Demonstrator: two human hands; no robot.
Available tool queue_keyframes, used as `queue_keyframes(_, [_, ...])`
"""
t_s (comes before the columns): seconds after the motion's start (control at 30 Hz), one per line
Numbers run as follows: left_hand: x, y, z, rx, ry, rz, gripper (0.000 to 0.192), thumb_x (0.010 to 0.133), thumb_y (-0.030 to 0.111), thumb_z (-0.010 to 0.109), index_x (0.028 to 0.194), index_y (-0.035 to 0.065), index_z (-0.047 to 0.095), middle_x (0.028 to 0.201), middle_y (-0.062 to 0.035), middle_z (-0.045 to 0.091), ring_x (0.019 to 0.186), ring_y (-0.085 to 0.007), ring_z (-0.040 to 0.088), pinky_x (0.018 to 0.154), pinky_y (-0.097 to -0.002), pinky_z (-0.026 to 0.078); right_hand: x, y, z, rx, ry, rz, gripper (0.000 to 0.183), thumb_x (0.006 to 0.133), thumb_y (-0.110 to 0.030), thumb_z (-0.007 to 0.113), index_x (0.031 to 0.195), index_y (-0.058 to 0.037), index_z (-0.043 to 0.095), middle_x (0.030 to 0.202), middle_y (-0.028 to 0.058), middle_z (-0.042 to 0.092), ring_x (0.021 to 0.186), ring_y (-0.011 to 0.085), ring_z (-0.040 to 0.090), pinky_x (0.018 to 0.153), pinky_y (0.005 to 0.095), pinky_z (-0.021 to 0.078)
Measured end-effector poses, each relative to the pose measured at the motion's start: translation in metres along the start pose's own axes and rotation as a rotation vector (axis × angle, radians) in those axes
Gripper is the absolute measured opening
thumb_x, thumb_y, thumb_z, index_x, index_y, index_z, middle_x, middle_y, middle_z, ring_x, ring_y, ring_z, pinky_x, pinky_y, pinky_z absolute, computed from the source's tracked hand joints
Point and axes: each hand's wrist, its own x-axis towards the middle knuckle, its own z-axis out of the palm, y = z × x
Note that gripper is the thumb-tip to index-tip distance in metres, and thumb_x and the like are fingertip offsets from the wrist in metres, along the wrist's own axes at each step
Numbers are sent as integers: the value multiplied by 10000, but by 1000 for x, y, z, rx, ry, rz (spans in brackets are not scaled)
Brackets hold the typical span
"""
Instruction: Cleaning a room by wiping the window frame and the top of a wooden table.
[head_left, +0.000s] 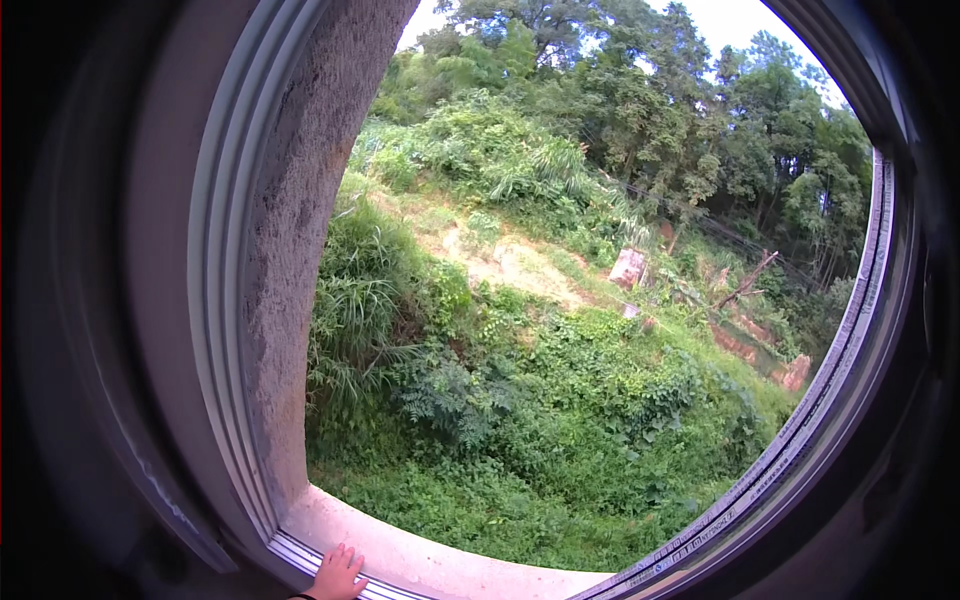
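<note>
My left hand (336, 576) is at the bottom edge of the view, with a dark band at the wrist. It lies palm down over the lower track (394, 591) of a sliding window, its fingertips reaching the pale outer sill (442, 562). The fingers are a little apart and hold nothing. Left of the opening rises the ridged metal window frame (217, 262), beside a rough plaster wall edge (300, 247). My right hand is out of view.
A window sash edge (750, 495) with printed protective film curves along the right. Outside, a green slope (540, 420) carries dense bushes, with tall trees (637, 97) behind. A pale slab (628, 267) and a bare branch (746, 281) stand on the slope.
</note>
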Motion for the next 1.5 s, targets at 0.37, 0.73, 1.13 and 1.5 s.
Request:
queue_keyframes(0.37, [26,-40,6,75,152,-45,554,913,402,568,1264,-27,579,1374,-265,515,1373,-449,356,1124,-597,252,94,-73,33,56,134,-213,279,939,-168,646,1195,-63,671,1148,151,700,1057,291,662,928,372,514])
queue_keyframes(0.73, [20,-37,-14,27,3,-85,627,898,460,586,1297,-24,574,1436,-279,467,1387,-448,333,1130,-595,235,119,-87,52,-398,346,-204,403,965,-297,653,1318,-104,633,1302,175,646,1177,341,620,1039,425,480])
queue_keyframes(1.13, [26,-40,-10,76,65,-48,599,899,400,580,1324,-22,573,1471,-275,440,1383,-448,351,1138,-589,245,132,-82,36,-433,685,-543,256,845,-68,678,1099,-70,655,998,168,661,923,409,596,816,489,467])
queue_keyframes(1.5, [17,-34,-11,59,66,-101,593,919,365,551,1367,-23,534,1487,-267,429,1390,-444,346,1147,-586,238,135,-60,28,-463,773,-626,246,815,-56,695,1056,-65,649,1033,157,632,967,402,566,860,486,449])
